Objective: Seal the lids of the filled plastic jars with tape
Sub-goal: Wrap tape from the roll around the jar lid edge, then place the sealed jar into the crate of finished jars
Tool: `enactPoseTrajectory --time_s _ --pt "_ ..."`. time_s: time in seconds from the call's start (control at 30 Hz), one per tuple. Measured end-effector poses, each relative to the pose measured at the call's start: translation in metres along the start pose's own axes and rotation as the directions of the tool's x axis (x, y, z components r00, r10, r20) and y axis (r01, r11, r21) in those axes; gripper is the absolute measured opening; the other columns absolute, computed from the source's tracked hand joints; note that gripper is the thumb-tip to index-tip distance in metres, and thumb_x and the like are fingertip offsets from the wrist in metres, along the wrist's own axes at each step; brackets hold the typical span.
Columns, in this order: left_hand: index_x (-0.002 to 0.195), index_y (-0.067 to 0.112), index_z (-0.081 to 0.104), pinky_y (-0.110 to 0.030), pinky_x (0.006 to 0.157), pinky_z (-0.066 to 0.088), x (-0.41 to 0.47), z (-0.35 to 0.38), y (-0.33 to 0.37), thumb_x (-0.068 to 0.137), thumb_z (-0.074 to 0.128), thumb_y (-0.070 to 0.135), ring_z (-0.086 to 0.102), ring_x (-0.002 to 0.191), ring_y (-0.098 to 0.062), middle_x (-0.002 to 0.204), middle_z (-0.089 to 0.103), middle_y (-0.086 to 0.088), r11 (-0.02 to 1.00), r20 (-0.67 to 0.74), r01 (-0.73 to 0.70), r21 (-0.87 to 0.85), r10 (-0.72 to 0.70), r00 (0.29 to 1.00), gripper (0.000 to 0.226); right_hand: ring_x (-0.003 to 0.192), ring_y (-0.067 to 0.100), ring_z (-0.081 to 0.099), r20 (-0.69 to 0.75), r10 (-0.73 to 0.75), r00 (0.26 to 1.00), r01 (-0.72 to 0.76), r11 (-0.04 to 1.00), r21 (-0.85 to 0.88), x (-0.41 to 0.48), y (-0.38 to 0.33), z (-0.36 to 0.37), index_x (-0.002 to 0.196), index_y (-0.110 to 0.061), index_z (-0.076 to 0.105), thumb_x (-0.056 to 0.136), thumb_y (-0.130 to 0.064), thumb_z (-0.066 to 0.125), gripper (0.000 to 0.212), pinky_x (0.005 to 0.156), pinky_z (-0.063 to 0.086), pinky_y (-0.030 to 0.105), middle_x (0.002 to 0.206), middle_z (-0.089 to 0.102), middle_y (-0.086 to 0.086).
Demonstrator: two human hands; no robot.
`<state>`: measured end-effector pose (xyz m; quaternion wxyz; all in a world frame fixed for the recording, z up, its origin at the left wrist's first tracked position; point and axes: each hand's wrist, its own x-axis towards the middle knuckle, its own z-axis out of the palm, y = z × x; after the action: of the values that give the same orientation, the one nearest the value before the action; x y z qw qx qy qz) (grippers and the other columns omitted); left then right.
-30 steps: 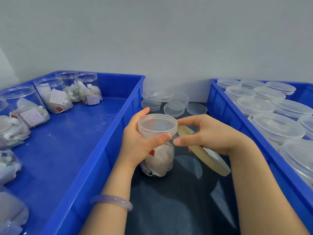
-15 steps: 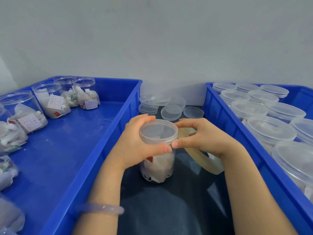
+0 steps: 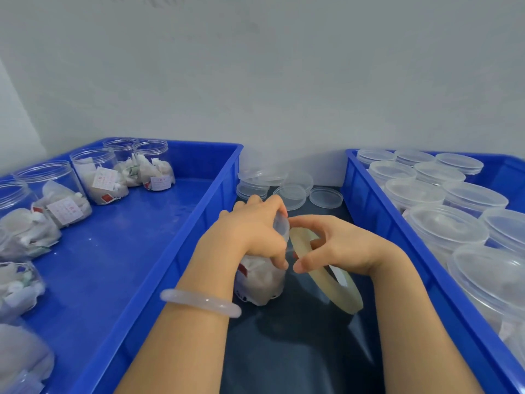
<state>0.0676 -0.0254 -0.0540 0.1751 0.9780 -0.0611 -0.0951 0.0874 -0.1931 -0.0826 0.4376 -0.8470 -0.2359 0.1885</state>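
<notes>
- Left hand [image 3: 250, 234] has rolled up and over the jar [image 3: 261, 282] since a second ago. Back then it wrapped the side and you could see the whole lid [image 3: 281, 226] from above; now the palm covers most of the top and only the lid's right edge peeks out.
- That hand grips the jar from above, with fingers curled down the far side and the thumb down the near side.
- The jar sits between the two bins, in the middle of the dark table top [image 3: 298, 351]. It's stuffed with white packets, and a bit of red label shows under the wrist. Its base looks like it's on the table, maybe tipped a little, hard to say.
- Right hand [image 3: 341, 245] is just beside the lid, and the tape roll [image 3: 332, 285] hangs around its curled fingers. Forefinger and thumb reach toward the jar, spread apart, and the thumb tip almost meets the left thumb.
- I can't tell if a strip of tape is already stuck to the lid, it's too clear to see.
- A pale bracelet [image 3: 199, 301] is on the left wrist.
- The left blue bin [image 3: 127, 251] has open filled jars [image 3: 99, 177] along its back and left side.
- The right blue bin [image 3: 360, 194] is packed with lidded jars [image 3: 446, 228].
- Loose clear lids [image 3: 292, 194] are stacked at the back between the bins, up against the wall.
</notes>
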Motion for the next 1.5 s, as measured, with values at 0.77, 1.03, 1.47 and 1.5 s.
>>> enactPoseTrajectory --time_s 0.77,1.03,1.47,1.5 --pt "0.107 0.025 0.050 -0.042 0.079 0.033 0.030 0.010 0.018 0.062 0.061 0.019 0.040 0.116 -0.031 0.105 0.050 0.001 0.982 -0.281 0.169 -0.087 -0.187 0.941 0.046 0.063 0.019 0.046 -0.514 0.001 0.858 -0.191 0.929 -0.318 -0.027 -0.008 0.057 0.098 -0.014 0.045 0.083 -0.029 0.052 0.022 0.052 0.033 0.032 0.065 0.049 -0.001" --pt "0.101 0.026 0.050 -0.039 0.077 0.034 0.042 0.001 0.008 0.068 0.070 0.024 0.041 0.108 -0.027 0.106 0.054 0.002 0.985 -0.272 0.156 -0.070 -0.170 0.947 0.039 0.068 0.007 0.046 -0.497 -0.067 0.865 -0.099 0.949 -0.300 -0.032 -0.005 0.074 0.108 -0.037 0.050 0.072 -0.040 0.054 0.037 0.055 0.036 0.026 0.070 0.052 -0.014" --pt "0.128 0.022 0.052 -0.012 0.076 0.035 0.033 0.069 -0.035 0.099 0.033 0.048 0.051 0.109 -0.005 0.118 0.055 0.012 0.351 -0.517 -0.384 -0.854 -0.495 0.698 0.043 0.108 -0.006 0.049 -0.670 -0.040 0.741 0.098 0.994 0.049 0.015 0.029 0.058 0.127 -0.024 0.057 0.084 -0.029 0.070 0.045 0.081 0.036 0.002 0.119 0.049 -0.016" --pt "0.127 0.022 0.053 -0.015 0.079 0.036 0.036 0.079 -0.037 0.099 0.028 0.051 0.052 0.111 -0.008 0.119 0.056 0.008 0.306 -0.478 -0.371 -0.877 -0.471 0.741 0.048 0.104 -0.010 0.053 -0.637 -0.038 0.770 0.199 0.963 0.183 0.019 0.023 0.057 0.127 -0.025 0.056 0.084 -0.021 0.071 0.045 0.077 0.039 0.000 0.121 0.053 -0.017"
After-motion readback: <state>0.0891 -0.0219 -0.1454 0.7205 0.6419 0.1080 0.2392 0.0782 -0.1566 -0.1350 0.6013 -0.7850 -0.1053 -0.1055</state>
